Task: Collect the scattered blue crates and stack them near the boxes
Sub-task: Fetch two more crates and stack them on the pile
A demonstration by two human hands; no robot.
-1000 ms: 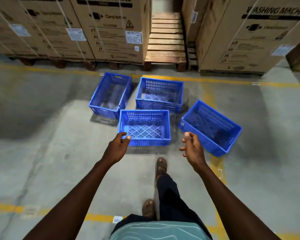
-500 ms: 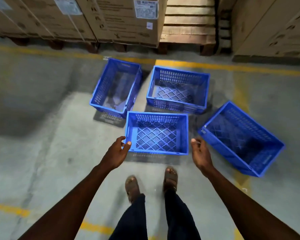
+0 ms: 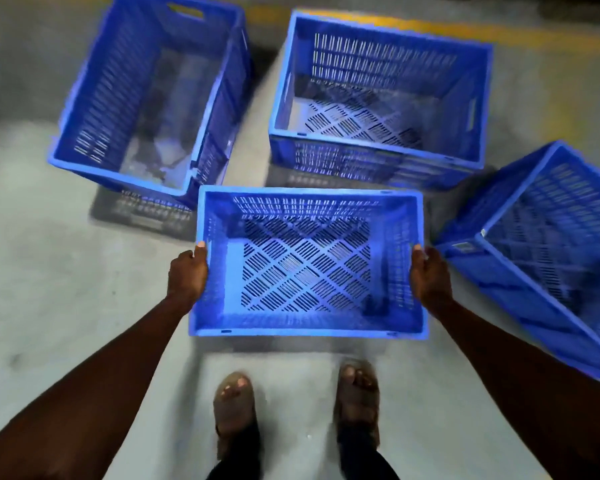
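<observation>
Several blue slotted plastic crates stand open side up on a grey concrete floor. The nearest crate (image 3: pixel 307 332) is right in front of my feet. My left hand (image 3: pixel 187 271) grips its left rim, thumb over the top edge. On the opposite side my right hand (image 3: pixel 429 276) grips the right rim. A second crate (image 3: pixel 146 98) sits at the far left, a third crate (image 3: pixel 378 147) at the far middle, and a fourth crate (image 3: pixel 548 271) lies skewed at the right, close to my right hand.
A yellow floor line (image 3: pixel 499 32) runs across the top behind the crates. My two sandalled feet (image 3: pixel 359 400) stand just behind the near crate. Bare concrete floor (image 3: pixel 49 271) spreads out at the left.
The view has come down and closer to the crates; the boxes and pallet have left the frame. Both hands went from hovering beside the near crate to gripping its side rims.
</observation>
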